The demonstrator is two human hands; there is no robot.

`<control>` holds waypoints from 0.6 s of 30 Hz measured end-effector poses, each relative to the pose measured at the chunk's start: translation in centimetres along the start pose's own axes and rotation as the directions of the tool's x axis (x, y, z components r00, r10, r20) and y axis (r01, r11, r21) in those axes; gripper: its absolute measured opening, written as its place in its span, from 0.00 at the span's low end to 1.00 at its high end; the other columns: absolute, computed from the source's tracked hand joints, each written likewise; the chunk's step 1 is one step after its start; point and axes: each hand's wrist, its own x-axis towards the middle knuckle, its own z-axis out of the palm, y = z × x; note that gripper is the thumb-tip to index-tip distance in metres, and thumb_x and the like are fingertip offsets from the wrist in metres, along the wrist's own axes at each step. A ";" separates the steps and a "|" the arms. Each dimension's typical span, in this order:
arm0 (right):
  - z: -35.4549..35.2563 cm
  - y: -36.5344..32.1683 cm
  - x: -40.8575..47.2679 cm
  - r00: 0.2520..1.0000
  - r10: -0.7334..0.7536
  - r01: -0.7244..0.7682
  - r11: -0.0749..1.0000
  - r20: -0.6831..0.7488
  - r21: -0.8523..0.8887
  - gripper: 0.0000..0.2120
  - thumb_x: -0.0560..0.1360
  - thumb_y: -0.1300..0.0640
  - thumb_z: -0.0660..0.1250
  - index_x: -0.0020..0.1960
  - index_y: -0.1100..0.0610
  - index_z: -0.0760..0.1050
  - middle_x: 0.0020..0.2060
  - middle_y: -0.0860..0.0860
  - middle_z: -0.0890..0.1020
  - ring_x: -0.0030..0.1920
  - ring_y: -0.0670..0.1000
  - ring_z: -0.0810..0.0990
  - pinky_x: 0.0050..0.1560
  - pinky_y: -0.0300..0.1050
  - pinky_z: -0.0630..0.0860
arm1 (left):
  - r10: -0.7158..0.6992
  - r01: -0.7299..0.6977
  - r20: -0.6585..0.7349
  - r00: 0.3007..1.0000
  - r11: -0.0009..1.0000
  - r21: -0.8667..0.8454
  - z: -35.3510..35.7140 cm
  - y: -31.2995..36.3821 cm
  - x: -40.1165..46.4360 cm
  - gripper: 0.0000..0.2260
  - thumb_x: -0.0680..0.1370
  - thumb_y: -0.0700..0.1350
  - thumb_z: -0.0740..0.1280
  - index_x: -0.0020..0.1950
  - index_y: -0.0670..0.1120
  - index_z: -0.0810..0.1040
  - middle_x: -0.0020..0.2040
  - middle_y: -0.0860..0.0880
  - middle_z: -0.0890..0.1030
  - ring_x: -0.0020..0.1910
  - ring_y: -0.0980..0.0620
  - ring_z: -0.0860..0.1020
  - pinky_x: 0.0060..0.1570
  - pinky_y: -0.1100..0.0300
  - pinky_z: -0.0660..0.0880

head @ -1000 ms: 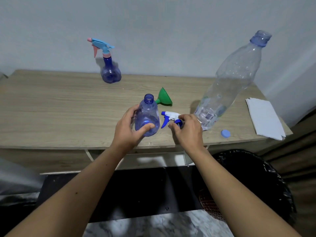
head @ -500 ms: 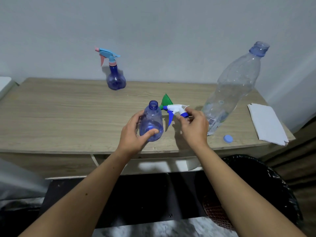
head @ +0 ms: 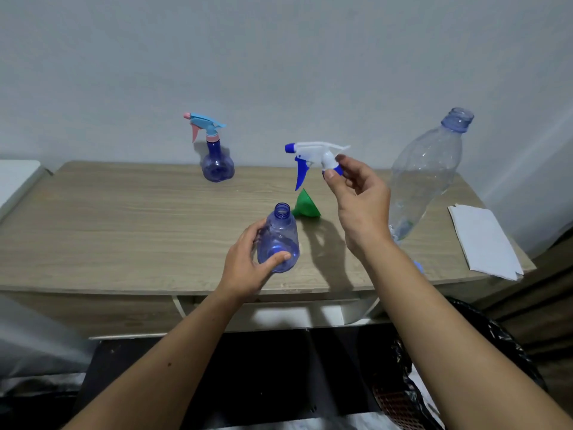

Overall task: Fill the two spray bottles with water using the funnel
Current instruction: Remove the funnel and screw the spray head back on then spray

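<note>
**Q:** Spray bottles, where are they at right now? Start with the big stuff.

**A:** Biggest thing is the table (head: 124, 218), wood-look top against a plain wall. Then the water bottle (head: 424, 172), clear, uncapped, standing at the right; looks like only a little water sits in the bottom, hard to be sure. Paper (head: 483, 240) lies at the far right edge, near the corner.

**Q:** And the two bottles themselves?

**A:** Far bottle (head: 217, 164) stands at the back by the wall, light blue trigger head on, nobody touching it. Near bottle (head: 279, 240) is at the front edge, neck open. Left hand (head: 248, 265) is wrapped round its body, thumb across the front, holding it upright on the table.

**Q:** What changed?

**A:** The sprayer (head: 313, 156). A second ago it was lying on the table under the right hand (head: 359, 200), just right of the near bottle. Now it's lifted well above the table, pinched at its blue collar between thumb and fingertips, nozzle pointing left. The view has also tipped up a bit.

**Q:** So capping time?

**A:** My guess, yeah, the sprayer is headed back onto that open neck, meaning this bottle is probably done. Can't tell the water level through the blue plastic though. Funnel (head: 305, 206) lies on its side just behind the near bottle, untouched, and the far bottle would be next.
</note>
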 end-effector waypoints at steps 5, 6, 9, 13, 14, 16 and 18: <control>1.1 -1.9 0.3 0.997 0.013 -0.027 0.981 0.073 0.194 0.16 0.81 0.67 0.69 0.68 0.66 0.77 0.47 0.51 0.84 0.46 0.47 0.83 0.61 0.45 0.83 | -0.012 0.012 0.010 1.000 1.000 0.008 -0.1 0.0 -0.1 0.37 0.72 0.60 0.83 0.78 0.55 0.74 0.72 0.55 0.81 0.71 0.52 0.81 0.72 0.43 0.78; 1.4 -2.1 0.3 0.995 0.019 -0.043 0.970 0.099 0.241 0.16 0.82 0.69 0.68 0.69 0.69 0.75 0.45 0.51 0.83 0.45 0.48 0.83 0.60 0.45 0.83 | -0.013 0.013 0.010 1.000 1.000 0.010 -0.2 0.0 -0.1 0.37 0.72 0.60 0.82 0.78 0.55 0.74 0.72 0.56 0.81 0.71 0.52 0.81 0.72 0.43 0.78; 2.1 -2.8 0.1 0.985 0.003 -0.060 0.945 0.174 0.322 0.15 0.83 0.70 0.65 0.68 0.73 0.72 0.45 0.53 0.81 0.50 0.55 0.82 0.61 0.49 0.84 | -0.013 0.013 0.012 1.000 1.000 0.017 -0.2 0.2 -0.2 0.36 0.72 0.59 0.82 0.78 0.56 0.74 0.72 0.56 0.81 0.70 0.53 0.81 0.72 0.44 0.78; 2.7 -3.8 0.0 0.979 -0.050 -0.025 0.933 0.197 0.360 0.15 0.84 0.69 0.64 0.69 0.74 0.71 0.46 0.54 0.81 0.48 0.52 0.85 0.63 0.50 0.83 | -0.019 0.019 0.012 1.000 0.999 0.029 -0.3 0.3 -0.2 0.36 0.72 0.59 0.82 0.77 0.57 0.74 0.71 0.57 0.82 0.69 0.53 0.82 0.70 0.44 0.79; 2.8 -4.2 0.1 0.978 -0.063 -0.015 0.927 0.197 0.374 0.15 0.84 0.69 0.64 0.69 0.74 0.71 0.45 0.53 0.82 0.48 0.52 0.85 0.63 0.50 0.83 | -0.021 0.020 0.010 1.000 0.999 0.030 -0.3 0.4 -0.2 0.35 0.72 0.59 0.82 0.77 0.57 0.74 0.71 0.57 0.82 0.69 0.53 0.82 0.70 0.44 0.79; 3.1 -5.1 0.2 0.977 -0.092 0.008 0.917 0.192 0.398 0.14 0.84 0.68 0.64 0.68 0.73 0.72 0.42 0.49 0.84 0.47 0.52 0.85 0.63 0.50 0.83 | -0.019 0.019 0.006 1.000 0.999 0.029 -0.3 0.5 -0.3 0.35 0.72 0.59 0.82 0.76 0.56 0.75 0.70 0.57 0.82 0.69 0.53 0.82 0.70 0.44 0.79; 3.3 -6.0 0.3 0.977 -0.113 0.028 0.910 0.183 0.414 0.14 0.84 0.68 0.64 0.68 0.72 0.73 0.40 0.46 0.85 0.48 0.53 0.85 0.62 0.49 0.83 | -0.019 0.019 0.003 1.000 1.000 0.024 -0.3 0.6 -0.3 0.34 0.72 0.59 0.82 0.76 0.56 0.75 0.69 0.57 0.83 0.68 0.53 0.82 0.70 0.44 0.79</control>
